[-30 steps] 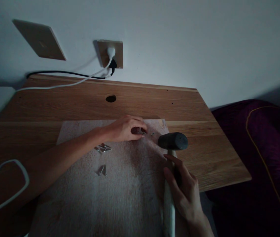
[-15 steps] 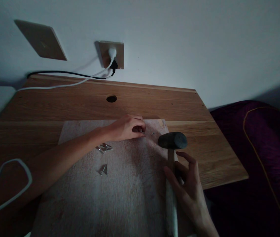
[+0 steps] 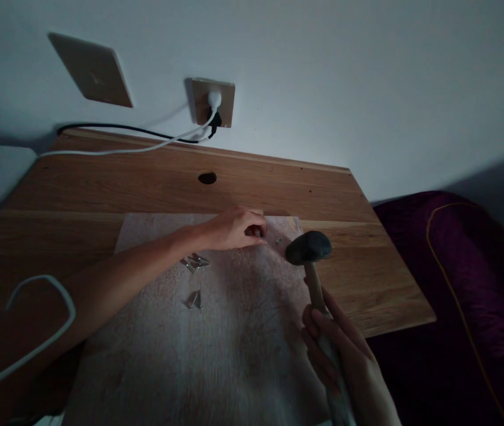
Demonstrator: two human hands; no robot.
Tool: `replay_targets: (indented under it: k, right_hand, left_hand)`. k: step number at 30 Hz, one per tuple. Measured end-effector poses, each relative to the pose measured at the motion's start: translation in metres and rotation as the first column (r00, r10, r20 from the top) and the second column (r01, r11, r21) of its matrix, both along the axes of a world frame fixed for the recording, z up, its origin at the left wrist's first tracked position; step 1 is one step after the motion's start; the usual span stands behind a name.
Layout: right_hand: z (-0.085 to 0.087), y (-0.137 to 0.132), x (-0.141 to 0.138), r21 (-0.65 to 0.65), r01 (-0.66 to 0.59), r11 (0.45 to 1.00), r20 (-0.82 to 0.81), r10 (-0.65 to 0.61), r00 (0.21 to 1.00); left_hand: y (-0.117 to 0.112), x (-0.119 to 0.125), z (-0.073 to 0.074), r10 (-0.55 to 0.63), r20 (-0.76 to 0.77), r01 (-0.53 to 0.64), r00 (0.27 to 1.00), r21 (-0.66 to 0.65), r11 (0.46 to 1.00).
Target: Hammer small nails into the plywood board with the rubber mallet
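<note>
My right hand (image 3: 338, 343) is wrapped around the handle of a rubber mallet (image 3: 309, 247), whose dark head is raised over the right edge of a worn board (image 3: 216, 355). Near the board's far edge, my left hand (image 3: 236, 229) is closed in a pinch, thumb and fingertips around a small shiny nail, mostly hidden by the fingers. Just right of those fingertips, another small nail (image 3: 278, 241) shows on the board. Several loose nails (image 3: 195, 261) lie below my left wrist, and a few more nails (image 3: 196, 299) lie nearer to me.
The board rests on a wooden desk (image 3: 367, 266) with a round cable hole (image 3: 207, 178). White and black cords run from a wall socket (image 3: 213, 102). A white cable (image 3: 63, 296) loops by my left forearm. Purple fabric (image 3: 478, 266) lies beyond the desk's right edge.
My right hand has closed around the mallet handle, lower down, where its fingers were loose before. The mallet has tilted. My left hand keeps its pinch at the same spot on the board.
</note>
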State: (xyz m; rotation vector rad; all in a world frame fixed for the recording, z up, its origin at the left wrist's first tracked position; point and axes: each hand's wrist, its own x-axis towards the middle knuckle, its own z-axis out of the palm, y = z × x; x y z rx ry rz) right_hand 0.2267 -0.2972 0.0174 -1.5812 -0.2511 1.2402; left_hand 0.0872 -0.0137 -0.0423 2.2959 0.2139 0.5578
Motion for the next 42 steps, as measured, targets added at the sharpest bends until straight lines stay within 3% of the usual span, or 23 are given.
replay_targets:
  k: [4,8,16,23,30,37,42]
  right_hand:
    - [0.018,0.002,-0.01,0.027,0.036,0.999,0.041,-0.037,0.998]
    - [0.03,0.007,-0.023,0.13,-0.04,0.991,0.026,0.037,0.999]
    - [0.001,0.033,-0.033,0.129,-0.207,0.97,0.017,0.207,0.978]
    - [0.015,0.029,-0.034,0.167,-0.037,0.985,0.114,0.018,0.993]
    - [0.004,0.026,-0.032,0.154,-0.077,0.985,0.121,0.058,0.991]
    - [0.006,0.032,-0.04,0.078,-0.156,0.985,0.101,0.148,0.984]
    - [0.001,0.028,-0.036,0.125,-0.164,0.978,0.108,0.151,0.983]
  left_hand:
    - [0.001,0.002,-0.004,-0.023,0.003,0.023,1.0,-0.057,0.998]
    - [0.002,0.001,-0.007,-0.024,0.002,0.024,1.0,-0.05,0.998]
    - [0.004,-0.002,-0.011,-0.021,0.102,0.027,0.995,-0.061,0.998]
    - [0.002,0.001,-0.007,0.014,-0.029,-0.015,0.999,-0.044,0.999]
    - [-0.003,0.003,-0.007,-0.011,-0.03,0.01,0.999,-0.044,0.999]
    - [-0.001,-0.002,-0.01,0.011,0.042,-0.01,0.999,-0.026,1.0]
    - [-0.001,-0.002,-0.01,-0.004,-0.001,0.004,1.0,-0.069,0.998]
